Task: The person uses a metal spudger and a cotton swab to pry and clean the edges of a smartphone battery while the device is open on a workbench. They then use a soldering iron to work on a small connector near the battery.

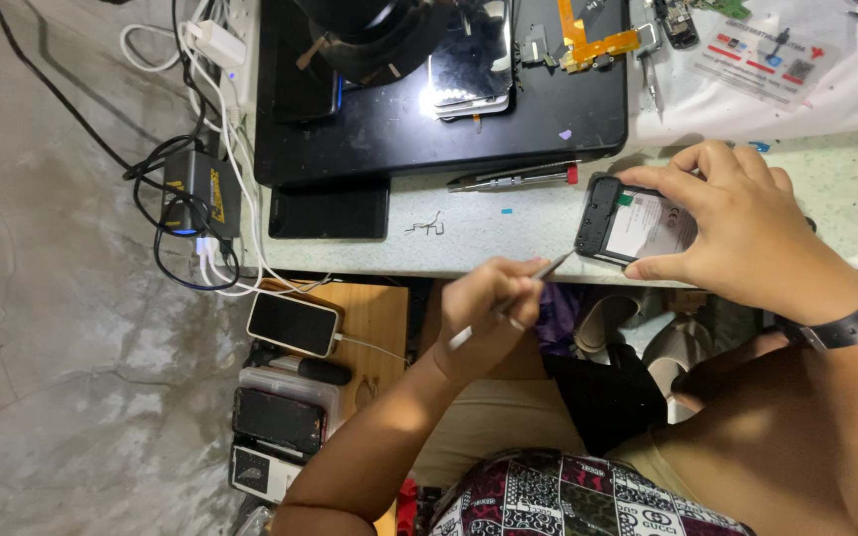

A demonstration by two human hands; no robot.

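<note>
My right hand [747, 233], a black watch on its wrist, grips an opened phone [633, 223] with its back cover off, at the front edge of the pale workbench [508, 228]. My left hand [484, 308] holds a thin metal tool [523, 288] like a pen. The tool's tip touches the phone's lower left corner. Both hands work just over the bench edge, above my lap.
A black work mat [449, 119] at the back carries a lit phone screen [469, 69], an orange flex cable [588, 40] and a black lens housing [369, 30]. A red-tipped tool [513, 179] lies in front. Chargers and cables [201, 194] hang at left; phones [292, 323] rest on a wooden stool.
</note>
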